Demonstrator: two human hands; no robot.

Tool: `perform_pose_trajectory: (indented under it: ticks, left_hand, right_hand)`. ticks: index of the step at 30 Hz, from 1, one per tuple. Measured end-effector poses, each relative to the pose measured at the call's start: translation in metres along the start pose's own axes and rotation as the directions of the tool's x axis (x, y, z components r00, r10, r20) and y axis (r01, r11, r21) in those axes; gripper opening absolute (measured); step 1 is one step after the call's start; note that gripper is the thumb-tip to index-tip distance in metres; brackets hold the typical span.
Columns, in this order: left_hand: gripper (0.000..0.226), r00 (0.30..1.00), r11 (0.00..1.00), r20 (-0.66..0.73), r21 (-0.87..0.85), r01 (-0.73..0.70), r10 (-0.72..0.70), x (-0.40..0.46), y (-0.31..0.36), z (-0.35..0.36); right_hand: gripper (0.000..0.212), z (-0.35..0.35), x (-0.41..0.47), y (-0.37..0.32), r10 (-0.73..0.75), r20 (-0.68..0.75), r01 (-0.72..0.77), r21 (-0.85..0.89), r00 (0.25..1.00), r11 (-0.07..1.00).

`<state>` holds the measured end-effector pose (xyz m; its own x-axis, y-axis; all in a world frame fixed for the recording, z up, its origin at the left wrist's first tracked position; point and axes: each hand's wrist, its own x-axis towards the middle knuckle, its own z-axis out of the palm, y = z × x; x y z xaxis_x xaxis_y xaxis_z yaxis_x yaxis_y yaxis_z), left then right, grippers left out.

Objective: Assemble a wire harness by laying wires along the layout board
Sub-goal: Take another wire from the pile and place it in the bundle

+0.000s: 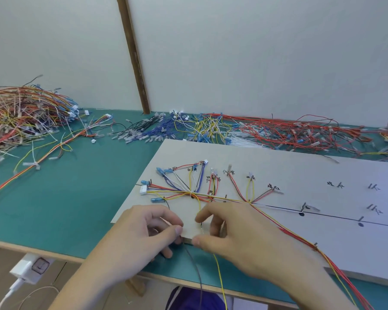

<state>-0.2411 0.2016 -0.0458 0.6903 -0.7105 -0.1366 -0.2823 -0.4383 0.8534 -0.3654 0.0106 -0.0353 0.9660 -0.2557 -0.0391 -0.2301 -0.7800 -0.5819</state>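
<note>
1. The left hand (143, 233) pinches a thin dark grey wire (194, 262) between thumb and forefinger at the near edge of the pale grey layout board (278, 166).
2. The right hand (231, 233), just beside it, pinches a thin yellow wire (218, 271) at the same edge.
3. Both wires hang off the green-topped table (65, 209).
4. Beyond the hands, a bundle of coloured wires (188, 193) fans out across the board.
</note>
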Motion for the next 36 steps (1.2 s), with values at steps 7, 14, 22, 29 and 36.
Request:
perform_pose_trajectory:
  ticks: [7, 14, 22, 29, 36]
  left_hand:
    - [0.005, 0.946, 0.86, -0.025, 0.425, -0.282, 0.323, 0.029, 0.017, -0.003]
    - [0.021, 0.904, 0.74, 0.104, 0.539, -0.402, 0.416, 0.039, 0.015, 0.02]
    - [0.023, 0.9, 0.755, -0.006, 0.546, -0.363, 0.436, 0.04, 0.007, 0.011]
    - [0.035, 0.915, 0.664, 0.117, 0.654, -0.363, 0.385, 0.06, 0.028, -0.009]
    - [0.013, 0.82, 0.64, 0.212, 0.534, -0.553, 0.532, 0.136, 0.065, 0.002]
  right_hand:
    - [0.018, 0.012, 0.0, 0.005, -0.065, -0.13, 0.068, 0.018, 0.989, 0.998]
    - [0.013, 0.009, -0.01, 0.012, -0.012, -0.162, 0.041, 0.176, 0.987, 0.983]
    - [0.035, 0.018, -0.018, 0.01, 0.035, -0.18, -0.013, 0.121, 0.983, 0.993]
    - [0.03, 0.015, -0.012, 0.002, 0.04, -0.137, -0.028, 0.089, 0.99, 0.996]
    - [0.032, 0.007, -0.006, -0.001, 0.029, -0.045, -0.025, 0.085, 0.999, 0.996]
